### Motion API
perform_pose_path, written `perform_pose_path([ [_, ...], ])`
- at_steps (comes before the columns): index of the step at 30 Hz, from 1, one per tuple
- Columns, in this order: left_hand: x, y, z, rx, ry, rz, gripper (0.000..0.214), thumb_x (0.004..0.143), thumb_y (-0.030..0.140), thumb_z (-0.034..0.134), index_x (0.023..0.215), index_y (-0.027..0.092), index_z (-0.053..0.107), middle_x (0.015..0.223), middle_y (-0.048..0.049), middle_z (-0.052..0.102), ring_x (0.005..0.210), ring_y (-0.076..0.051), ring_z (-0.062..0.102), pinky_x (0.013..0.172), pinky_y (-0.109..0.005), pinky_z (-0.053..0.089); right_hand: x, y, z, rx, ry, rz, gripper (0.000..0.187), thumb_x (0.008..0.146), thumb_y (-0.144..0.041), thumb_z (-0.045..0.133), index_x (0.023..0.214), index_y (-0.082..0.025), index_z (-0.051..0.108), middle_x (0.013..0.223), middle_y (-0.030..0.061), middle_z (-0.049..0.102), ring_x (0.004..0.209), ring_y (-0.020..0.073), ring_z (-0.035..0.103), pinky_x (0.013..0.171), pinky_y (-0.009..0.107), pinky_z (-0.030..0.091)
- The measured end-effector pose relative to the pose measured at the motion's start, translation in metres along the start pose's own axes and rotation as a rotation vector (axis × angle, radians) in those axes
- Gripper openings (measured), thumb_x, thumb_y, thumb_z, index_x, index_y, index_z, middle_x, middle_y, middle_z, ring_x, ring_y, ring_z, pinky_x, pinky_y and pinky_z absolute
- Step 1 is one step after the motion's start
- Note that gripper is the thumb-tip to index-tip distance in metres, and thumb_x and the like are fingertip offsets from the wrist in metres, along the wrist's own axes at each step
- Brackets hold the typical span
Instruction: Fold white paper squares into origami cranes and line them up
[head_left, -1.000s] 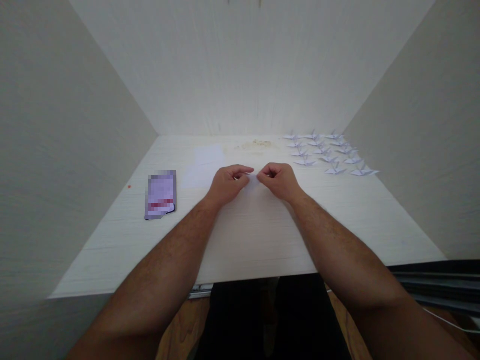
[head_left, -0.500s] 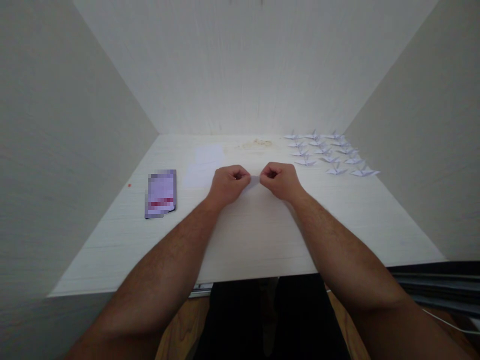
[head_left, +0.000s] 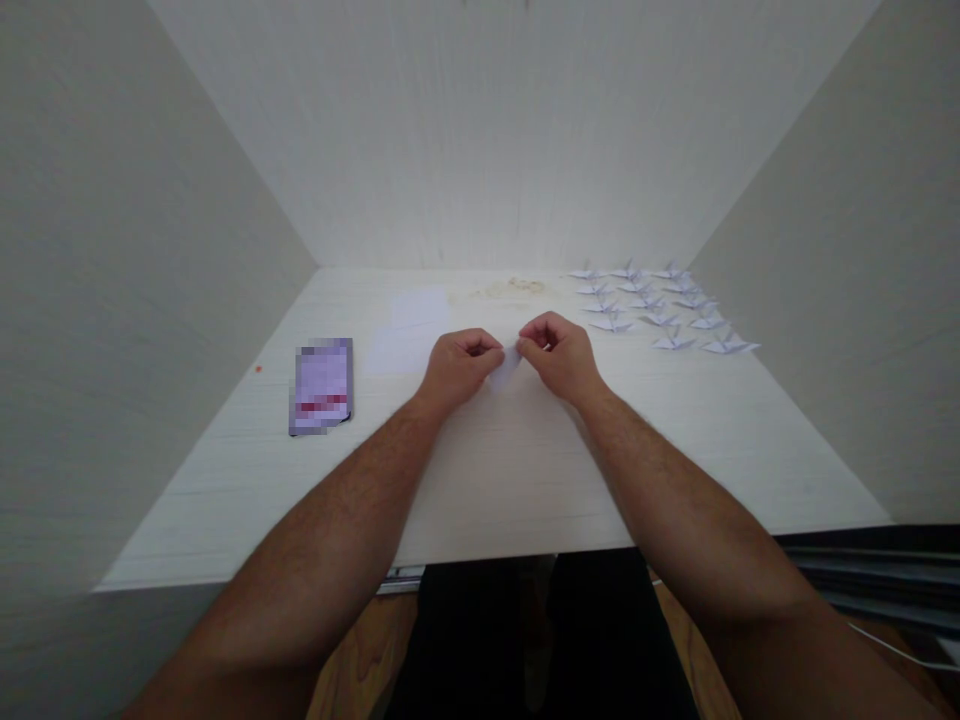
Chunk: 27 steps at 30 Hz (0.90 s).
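Note:
A small piece of folded white paper [head_left: 505, 368] is held between my two hands above the middle of the table. My left hand [head_left: 465, 365] pinches its left side between thumb and fingers. On the other side, my right hand [head_left: 559, 355] pinches the upper right edge with thumb and forefinger. The paper hangs slightly below the fingertips, and its exact folds are too blurred to make out.
Several white paper cranes [head_left: 645, 300] stand in rows at the back right of the white table [head_left: 517, 490]. Flat white paper sheets [head_left: 409, 325] lie left of my hands. Farther left is a pixelated purple device or booklet [head_left: 322, 385]. Walls [head_left: 480, 140] enclose the table's back and sides.
My right hand has risen a little and its fingers have loosened from a tight curl into a pinch. The paper has turned, showing more of its face below the fingers.

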<state>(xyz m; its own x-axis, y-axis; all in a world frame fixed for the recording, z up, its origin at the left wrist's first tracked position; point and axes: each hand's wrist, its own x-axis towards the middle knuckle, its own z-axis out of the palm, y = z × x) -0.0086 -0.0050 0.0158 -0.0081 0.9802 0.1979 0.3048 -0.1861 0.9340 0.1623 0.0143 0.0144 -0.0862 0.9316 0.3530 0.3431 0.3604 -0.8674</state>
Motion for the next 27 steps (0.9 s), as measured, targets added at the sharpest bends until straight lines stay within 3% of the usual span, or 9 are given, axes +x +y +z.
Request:
perform_pose_path([
  [3, -0.0005, 0.0001, 0.0006, 0.005, 0.001, 0.012, 0.012, 0.069, 0.028, 0.067, 0.069, 0.016, 0.070, 0.064, -0.0003, 0.066, 0.058, -0.011, 0.053, 0.057, -0.024, 0.040, 0.0013, 0.0011, -0.0009, 0.034, 0.002, 0.037, 0.028, 0.070, -0.035, 0.071, 0.093, -0.018, 0.067, 0.079, 0.0011, 0.066, 0.062, 0.0110, 0.054, 0.058, 0.025, 0.042],
  [7, -0.0010, -0.0002, 0.0014, 0.072, -0.015, 0.054, 0.013, 0.071, 0.029, 0.065, 0.069, 0.016, 0.069, 0.064, -0.0005, 0.065, 0.058, -0.011, 0.052, 0.056, -0.024, 0.040, -0.0004, -0.0011, -0.0006, -0.037, -0.122, 0.036, 0.017, 0.077, -0.033, 0.064, 0.073, -0.017, 0.067, 0.062, 0.0002, 0.062, 0.058, 0.0120, 0.052, 0.056, 0.025, 0.040],
  [12, -0.0016, 0.0010, 0.0024, 0.187, -0.019, 0.072, 0.013, 0.071, 0.027, 0.062, 0.065, 0.016, 0.069, 0.059, 0.0004, 0.063, 0.055, -0.011, 0.050, 0.052, -0.023, 0.037, -0.0033, -0.0042, 0.0012, -0.155, -0.148, -0.028, 0.015, 0.077, -0.030, 0.064, 0.071, -0.017, 0.068, 0.062, 0.0001, 0.064, 0.057, 0.0113, 0.051, 0.058, 0.026, 0.040],
  [16, -0.0007, 0.0007, 0.0009, 0.194, -0.020, 0.037, 0.016, 0.068, 0.020, 0.060, 0.073, 0.017, 0.075, 0.062, -0.0005, 0.067, 0.055, -0.011, 0.053, 0.053, -0.024, 0.039, -0.0011, -0.0039, -0.0023, -0.187, -0.135, 0.002, 0.014, 0.076, -0.029, 0.065, 0.070, -0.017, 0.068, 0.061, -0.0003, 0.062, 0.056, 0.0113, 0.050, 0.057, 0.026, 0.039],
  [22, 0.0013, -0.0038, -0.0023, -0.005, -0.015, -0.051, 0.026, 0.068, 0.016, 0.059, 0.085, 0.017, 0.078, 0.068, -0.0024, 0.071, 0.057, -0.011, 0.058, 0.057, -0.024, 0.046, 0.0035, 0.0007, -0.0070, -0.139, -0.099, 0.046, 0.016, 0.075, -0.031, 0.065, 0.068, -0.017, 0.066, 0.058, -0.0001, 0.061, 0.055, 0.0117, 0.051, 0.054, 0.025, 0.038],
  [27, 0.0040, -0.0069, -0.0028, -0.228, 0.014, -0.130, 0.018, 0.064, 0.024, 0.071, 0.079, 0.015, 0.074, 0.066, -0.0029, 0.069, 0.055, -0.011, 0.057, 0.055, -0.024, 0.047, 0.0026, -0.0004, -0.0047, 0.131, -0.121, 0.166, 0.024, 0.074, -0.039, 0.069, 0.079, -0.016, 0.066, 0.057, -0.0011, 0.061, 0.049, 0.0108, 0.053, 0.047, 0.024, 0.039],
])
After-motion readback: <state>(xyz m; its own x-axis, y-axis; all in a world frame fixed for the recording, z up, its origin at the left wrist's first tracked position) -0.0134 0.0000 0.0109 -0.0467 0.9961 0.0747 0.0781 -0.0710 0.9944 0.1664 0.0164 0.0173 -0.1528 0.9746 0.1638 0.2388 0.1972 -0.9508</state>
